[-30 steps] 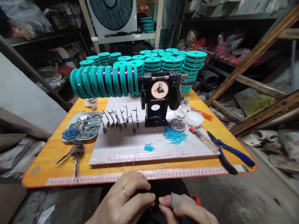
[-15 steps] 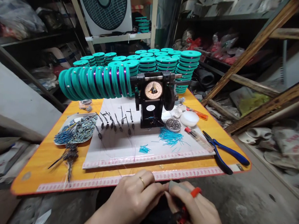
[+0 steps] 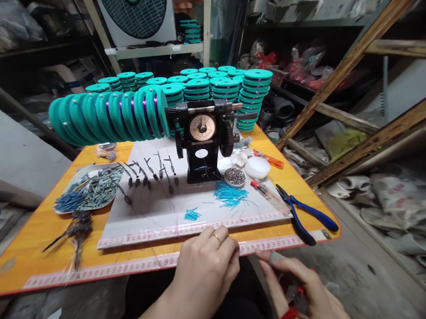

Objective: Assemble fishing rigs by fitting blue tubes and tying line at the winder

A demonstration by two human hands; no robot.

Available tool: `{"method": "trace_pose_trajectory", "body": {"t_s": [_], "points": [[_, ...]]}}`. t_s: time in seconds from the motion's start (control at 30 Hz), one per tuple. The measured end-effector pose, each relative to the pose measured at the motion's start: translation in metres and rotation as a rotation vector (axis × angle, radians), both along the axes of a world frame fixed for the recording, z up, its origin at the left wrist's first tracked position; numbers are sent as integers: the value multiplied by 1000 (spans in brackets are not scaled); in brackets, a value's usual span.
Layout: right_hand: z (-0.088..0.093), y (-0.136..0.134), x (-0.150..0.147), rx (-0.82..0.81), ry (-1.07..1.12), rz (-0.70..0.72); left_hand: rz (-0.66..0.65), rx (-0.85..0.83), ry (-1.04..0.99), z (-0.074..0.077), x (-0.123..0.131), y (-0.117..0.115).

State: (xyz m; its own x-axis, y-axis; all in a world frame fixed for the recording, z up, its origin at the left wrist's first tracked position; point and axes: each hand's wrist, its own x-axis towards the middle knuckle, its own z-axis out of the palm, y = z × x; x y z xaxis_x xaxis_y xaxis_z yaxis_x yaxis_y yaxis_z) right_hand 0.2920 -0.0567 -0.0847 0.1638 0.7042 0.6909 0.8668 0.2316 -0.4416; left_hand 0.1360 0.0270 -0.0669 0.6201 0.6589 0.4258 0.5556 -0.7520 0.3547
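My left hand (image 3: pixel 207 271) is closed in front of the table's near edge, its fingers curled, a gold ring on one. What those fingers hold is hidden. To its right, my right hand (image 3: pixel 309 295) keeps a small red-handled tool (image 3: pixel 289 318) in its palm, perhaps nippers; the jaws are hard to make out. A grey cover sits on a fingertip of that hand, and its thumb and forefinger are close together. Fine line trails over the white board (image 3: pixel 150 225) toward my left hand. Short blue tubes (image 3: pixel 192 214) lie on the board beyond it.
A black winder with a dial (image 3: pixel 202 128) carries a row of teal spools (image 3: pixel 110 116). More spools (image 3: pixel 256 92) are stacked behind. Dark weighted rigs (image 3: pixel 146 181) hang before the board. A tray of small parts (image 3: pixel 90 187), a dish of metal rings (image 3: pixel 234 176) and blue-handled pliers (image 3: pixel 304 214) lie around.
My hands, together before, are now apart, the right one farther right and the left one slightly higher. The view has turned a little, shifting the table leftward.
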Motion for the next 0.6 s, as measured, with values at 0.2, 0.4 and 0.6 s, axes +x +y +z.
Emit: {"method": "trace_pose_trajectory", "body": {"t_s": [0.2,0.4,0.6], "points": [[-9,-5,-1,10,-39,96,21,44,79,6,6,-1],[-7,-1,-5,25,-86,136,31,93,121,9,11,-2],[-6,-1,0,11,-252,132,11,102,114,6,8,-2]]}}
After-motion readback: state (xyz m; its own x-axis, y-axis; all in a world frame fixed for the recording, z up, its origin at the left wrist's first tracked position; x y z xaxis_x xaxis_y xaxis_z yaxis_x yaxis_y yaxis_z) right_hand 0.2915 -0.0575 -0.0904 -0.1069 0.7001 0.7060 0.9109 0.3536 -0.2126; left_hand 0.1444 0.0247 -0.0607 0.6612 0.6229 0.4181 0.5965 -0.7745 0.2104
